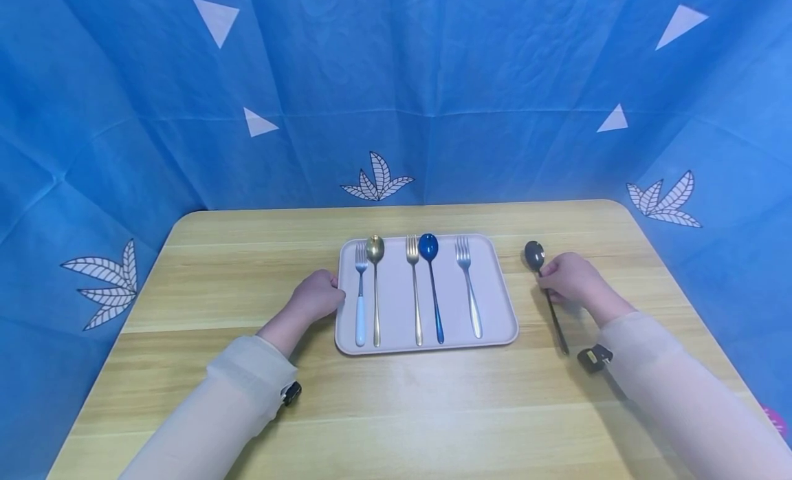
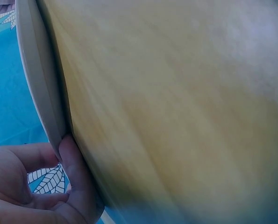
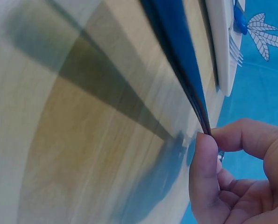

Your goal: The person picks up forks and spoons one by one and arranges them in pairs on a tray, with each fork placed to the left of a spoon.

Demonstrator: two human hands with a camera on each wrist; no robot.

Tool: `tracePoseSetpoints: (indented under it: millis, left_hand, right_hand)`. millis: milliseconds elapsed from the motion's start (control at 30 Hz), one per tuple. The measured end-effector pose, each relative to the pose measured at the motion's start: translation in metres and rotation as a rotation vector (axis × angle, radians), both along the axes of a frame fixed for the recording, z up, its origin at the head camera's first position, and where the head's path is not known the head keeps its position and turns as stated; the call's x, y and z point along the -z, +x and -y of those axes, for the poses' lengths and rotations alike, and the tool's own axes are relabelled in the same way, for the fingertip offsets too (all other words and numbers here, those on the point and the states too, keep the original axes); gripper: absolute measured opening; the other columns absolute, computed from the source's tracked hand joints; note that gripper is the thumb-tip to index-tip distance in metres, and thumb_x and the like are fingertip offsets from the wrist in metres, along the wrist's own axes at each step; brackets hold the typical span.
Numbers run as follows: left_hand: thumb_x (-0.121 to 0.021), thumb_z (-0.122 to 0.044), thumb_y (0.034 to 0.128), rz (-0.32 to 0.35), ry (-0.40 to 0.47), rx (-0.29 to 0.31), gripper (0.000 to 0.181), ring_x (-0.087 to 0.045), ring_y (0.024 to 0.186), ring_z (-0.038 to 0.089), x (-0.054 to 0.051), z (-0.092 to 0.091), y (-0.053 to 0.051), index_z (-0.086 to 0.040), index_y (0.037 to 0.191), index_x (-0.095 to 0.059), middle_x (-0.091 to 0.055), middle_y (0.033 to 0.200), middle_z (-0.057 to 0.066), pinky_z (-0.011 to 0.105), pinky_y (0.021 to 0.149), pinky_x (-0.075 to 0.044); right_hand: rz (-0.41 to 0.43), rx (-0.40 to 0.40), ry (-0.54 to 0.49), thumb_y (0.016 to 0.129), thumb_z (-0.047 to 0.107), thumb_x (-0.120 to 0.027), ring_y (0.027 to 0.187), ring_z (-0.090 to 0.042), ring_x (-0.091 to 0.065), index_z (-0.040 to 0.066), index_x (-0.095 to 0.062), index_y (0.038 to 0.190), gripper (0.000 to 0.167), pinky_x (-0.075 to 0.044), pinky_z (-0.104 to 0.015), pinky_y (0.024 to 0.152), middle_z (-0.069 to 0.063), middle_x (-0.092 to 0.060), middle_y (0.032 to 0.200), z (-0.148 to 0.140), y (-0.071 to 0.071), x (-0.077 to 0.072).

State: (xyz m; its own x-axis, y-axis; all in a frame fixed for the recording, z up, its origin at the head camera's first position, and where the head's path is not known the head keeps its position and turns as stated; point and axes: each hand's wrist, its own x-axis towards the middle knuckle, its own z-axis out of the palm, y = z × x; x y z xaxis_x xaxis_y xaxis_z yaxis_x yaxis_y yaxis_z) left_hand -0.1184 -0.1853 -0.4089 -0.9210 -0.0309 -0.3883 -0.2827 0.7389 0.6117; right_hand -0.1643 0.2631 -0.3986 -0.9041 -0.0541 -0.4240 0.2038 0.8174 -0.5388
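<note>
A pale pinkish tray (image 1: 396, 308) lies on the table, and my left hand (image 1: 317, 296) pinches its left rim. In the left wrist view, the thumb and a finger (image 2: 33, 156) grip the tray edge (image 2: 38, 70). On the tray, from left to right, are a fork with a light blue handle (image 1: 361, 318), a gold spoon (image 1: 375, 249), a gold fork (image 1: 412, 251), a blue spoon (image 1: 428, 247) and a silver fork (image 1: 463, 253). To the right of the tray, my right hand (image 1: 572, 279) pinches a dark spoon (image 1: 534, 254) by its handle, off the table in the right wrist view.
The wooden table (image 1: 470, 411) has rounded back corners. Behind it and at both sides hangs a blue cloth (image 1: 346, 67) with white triangles and leaf prints. A shadow (image 3: 110, 88) falls on the wood beneath the spoon.
</note>
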Motion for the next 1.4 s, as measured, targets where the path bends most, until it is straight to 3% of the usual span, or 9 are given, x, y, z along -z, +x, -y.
tracePoseSetpoints:
  millis: [500, 1167, 1400]
  left_hand:
    - [-0.052, -0.004, 0.0777, -0.005, -0.011, -0.007, 0.007, -0.044, 0.064, 0.021, 0.005, 0.001, -0.003, -0.007, 0.075, -0.046, -0.045, 0.074, 0.006, 0.031, 0.056, -0.037]
    - [-0.051, -0.003, 0.0779, -0.010, 0.005, 0.004, 0.008, -0.044, 0.064, 0.021, 0.003, 0.001, -0.001, -0.008, 0.075, -0.045, -0.045, 0.073, 0.006, 0.031, 0.056, -0.038]
    - [-0.051, -0.003, 0.0779, -0.010, -0.001, 0.002, 0.007, -0.044, 0.065, 0.021, 0.001, 0.000, 0.000, -0.007, 0.077, -0.045, -0.045, 0.075, 0.006, 0.032, 0.057, -0.038]
  right_hand:
    - [-0.007, -0.008, -0.041, 0.090, 0.010, -0.068, 0.070, -0.018, -0.066, -0.009, -0.062, 0.107, 0.027, -0.057, -0.036, 0.073, -0.017, -0.066, 0.096, 0.015, -0.001, -0.005]
    - [-0.030, -0.029, -0.056, 0.089, 0.011, -0.068, 0.071, -0.019, -0.067, -0.009, -0.062, 0.109, 0.029, -0.058, -0.034, 0.073, -0.019, -0.066, 0.099, 0.039, -0.003, -0.010]
    - [-0.026, -0.018, -0.076, 0.089, 0.010, -0.069, 0.071, -0.020, -0.067, -0.008, -0.063, 0.105, 0.025, -0.058, -0.036, 0.073, -0.016, -0.066, 0.093, 0.050, -0.004, -0.012]
